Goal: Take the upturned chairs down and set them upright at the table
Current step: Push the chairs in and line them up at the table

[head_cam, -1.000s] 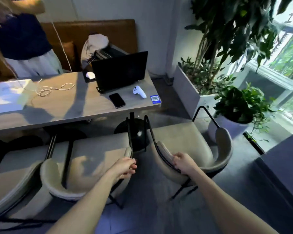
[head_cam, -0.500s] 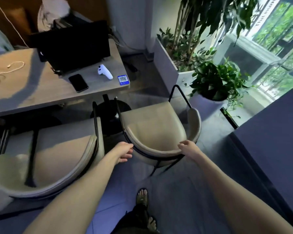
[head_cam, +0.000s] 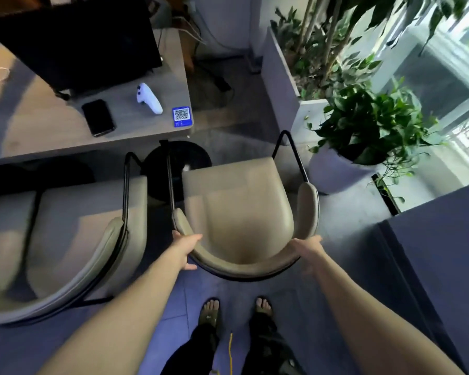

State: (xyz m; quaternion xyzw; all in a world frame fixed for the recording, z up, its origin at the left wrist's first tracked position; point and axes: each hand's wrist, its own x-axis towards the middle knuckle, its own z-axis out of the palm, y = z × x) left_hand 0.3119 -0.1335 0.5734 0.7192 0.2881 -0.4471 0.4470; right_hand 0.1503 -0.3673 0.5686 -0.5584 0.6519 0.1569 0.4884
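Looking down, I saw the beige chair [head_cam: 238,212] standing upright on the floor, right in front of my feet [head_cam: 210,311], w/ its seat facing the table [head_cam: 46,131]. My left hand [head_cam: 186,246] was on the left end of the curved backrest, thumb on top and fingers curled under the rim, so it held the chair. My right hand [head_cam: 307,247] lay flat on the right end of the backrest, fingers spread; I couldn't tell if it really gripped or just touched.

A 2nd beige chair [head_cam: 73,239] stood just to the left, also upright, its black frame close beside the 1st one. Between them, further back, was the round black table base [head_cam: 178,161].

On the table top lay a black phone [head_cam: 98,117], a white controller [head_cam: 149,98] and a blue QR card [head_cam: 182,116], all near the corner, w/ a dark screen [head_cam: 79,41] behind them. To the right stood a leafy plant in a white pot [head_cam: 333,171], and a long white planter [head_cam: 279,85] behind it.
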